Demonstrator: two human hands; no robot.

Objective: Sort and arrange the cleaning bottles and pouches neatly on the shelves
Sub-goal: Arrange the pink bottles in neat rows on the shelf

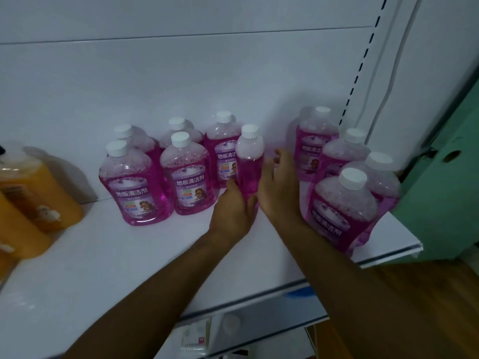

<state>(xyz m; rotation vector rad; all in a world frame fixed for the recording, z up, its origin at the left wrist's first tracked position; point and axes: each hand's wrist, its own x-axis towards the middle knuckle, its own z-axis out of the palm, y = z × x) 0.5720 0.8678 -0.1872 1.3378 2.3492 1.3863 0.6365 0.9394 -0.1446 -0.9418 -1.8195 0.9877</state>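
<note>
A pink bottle (pixel 249 161) with a white cap, turned edge-on so its label faces sideways, is held upright on the white shelf (pixel 108 268). It is grasped low on its body by the left hand (pixel 233 208), whose fingers are curled round the base, while the right hand (pixel 280 185) is laid against its other flank with fingers fairly straight, pressing rather than clasping. The bottle looks nearly full, so it is judged heavy for its size, with stiff, smooth plastic walls that could slip; a hold at the lower body, as now, should keep it steady. Just left of the grip a cluster of matching bottles (pixel 189 174) stands label-forward, the nearest one touching or nearly touching the held bottle. To the right of the grip another group (pixel 342 203) stands close to the shelf's right end (pixel 414 248), where little margin is left. Open shelf lies in front of the grip, towards the person. Orange bottles (pixel 33 198) stand well apart at the far left.
</note>
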